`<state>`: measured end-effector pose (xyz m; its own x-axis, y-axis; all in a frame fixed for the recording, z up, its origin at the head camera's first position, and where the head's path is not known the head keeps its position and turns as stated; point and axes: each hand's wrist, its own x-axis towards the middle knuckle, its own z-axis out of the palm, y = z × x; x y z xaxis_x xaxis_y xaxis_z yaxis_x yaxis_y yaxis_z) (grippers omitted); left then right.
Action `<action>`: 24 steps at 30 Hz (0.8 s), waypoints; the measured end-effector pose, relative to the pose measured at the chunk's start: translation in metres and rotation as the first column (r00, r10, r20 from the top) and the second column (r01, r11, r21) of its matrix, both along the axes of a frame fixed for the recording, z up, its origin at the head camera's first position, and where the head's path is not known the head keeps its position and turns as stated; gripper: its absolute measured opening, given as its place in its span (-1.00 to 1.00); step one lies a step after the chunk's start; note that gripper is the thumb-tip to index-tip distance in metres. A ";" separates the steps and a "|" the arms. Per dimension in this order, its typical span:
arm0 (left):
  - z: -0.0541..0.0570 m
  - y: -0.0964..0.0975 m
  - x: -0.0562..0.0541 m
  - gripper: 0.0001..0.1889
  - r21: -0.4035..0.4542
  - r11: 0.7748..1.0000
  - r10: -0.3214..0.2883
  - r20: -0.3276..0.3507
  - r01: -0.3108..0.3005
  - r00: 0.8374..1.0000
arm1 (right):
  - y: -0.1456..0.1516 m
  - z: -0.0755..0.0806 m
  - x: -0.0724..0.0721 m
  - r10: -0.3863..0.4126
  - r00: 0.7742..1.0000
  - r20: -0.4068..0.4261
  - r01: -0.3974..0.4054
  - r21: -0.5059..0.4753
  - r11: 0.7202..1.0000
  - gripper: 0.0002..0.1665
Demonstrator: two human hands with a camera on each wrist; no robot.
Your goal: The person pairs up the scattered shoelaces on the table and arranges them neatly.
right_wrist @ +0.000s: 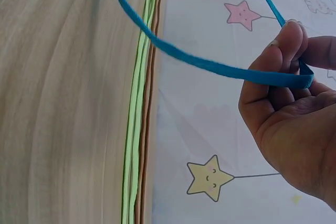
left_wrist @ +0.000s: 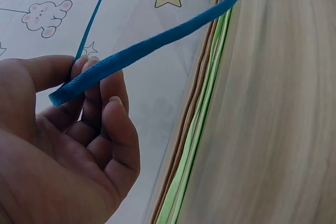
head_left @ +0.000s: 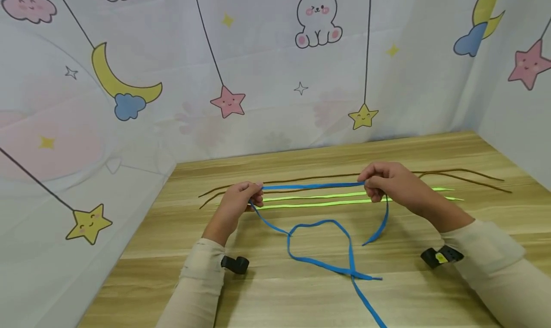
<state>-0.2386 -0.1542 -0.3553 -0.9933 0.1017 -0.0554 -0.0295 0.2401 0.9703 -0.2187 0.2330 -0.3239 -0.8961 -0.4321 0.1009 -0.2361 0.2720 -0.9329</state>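
Observation:
A flat blue shoelace [head_left: 313, 186] is stretched between my two hands above the table. My left hand [head_left: 239, 200] pinches it between thumb and forefinger, and in the left wrist view a length of the lace [left_wrist: 157, 40] hangs from the grip. On the right, my right hand [head_left: 389, 182] pinches the lace too, with its tipped end dangling below; the right wrist view shows that tail [right_wrist: 210, 65] curving away from the fingers. Blue lace [head_left: 318, 262] also lies looped on the table in front, one strand crossing another and running off toward the near edge.
Behind and under the hands, two brown laces [head_left: 465, 170] and two lime-green laces [head_left: 318, 204] lie roughly parallel across the wooden table [head_left: 142, 270]. A white cloth printed with stars, moons and rabbits [head_left: 275, 117] hangs along the table's back edge. Each wrist wears a black strap [head_left: 442, 256].

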 end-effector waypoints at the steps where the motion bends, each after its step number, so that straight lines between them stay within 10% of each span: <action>1: 0.000 0.000 0.000 -0.64 -0.001 1.000 -0.003 0.001 0.003 1.000 | 0.000 0.000 0.000 0.001 1.000 -0.001 -0.001 -0.001 1.000 -0.72; 24: 0.001 -0.008 0.000 -0.64 -0.013 1.000 0.004 0.013 -0.004 1.000 | 0.024 0.009 -0.003 -0.058 0.997 -0.044 0.058 0.013 0.998 -0.70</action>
<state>-0.2382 -0.1622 -0.3547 -0.9929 0.0967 -0.0699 -0.0435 0.2521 0.9667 -0.2213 0.2565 -0.3153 -0.9146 -0.3814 0.1342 -0.2597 0.2999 -0.9180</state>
